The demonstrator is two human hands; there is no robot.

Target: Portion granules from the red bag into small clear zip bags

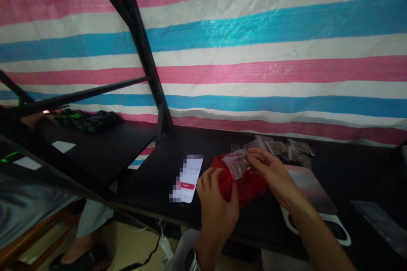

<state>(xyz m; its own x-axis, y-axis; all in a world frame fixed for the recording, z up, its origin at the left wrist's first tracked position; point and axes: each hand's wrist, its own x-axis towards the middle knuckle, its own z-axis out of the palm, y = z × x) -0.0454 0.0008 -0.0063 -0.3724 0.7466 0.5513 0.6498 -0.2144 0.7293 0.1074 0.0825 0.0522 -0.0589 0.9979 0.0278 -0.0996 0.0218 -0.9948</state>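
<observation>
My left hand [218,203] is closed on the near left edge of a red plastic bag [251,190], which lies crumpled on the black table. Between the fingers of my right hand [270,167] is a small clear zip bag [235,164] with brownish bits in it, held just over the red bag's mouth. What else the red bag contains is hidden. Behind my right hand lie several filled zip bags [297,152]. A small clear cup [235,147] stands beyond the red bag.
A lit phone [190,178] lies left of my left hand. Right of my right forearm are what looks like a white kitchen scale [341,233] and flat clear plastic [381,222]. A black metal frame [144,59] rises at left; another person's foot [79,250] shows below.
</observation>
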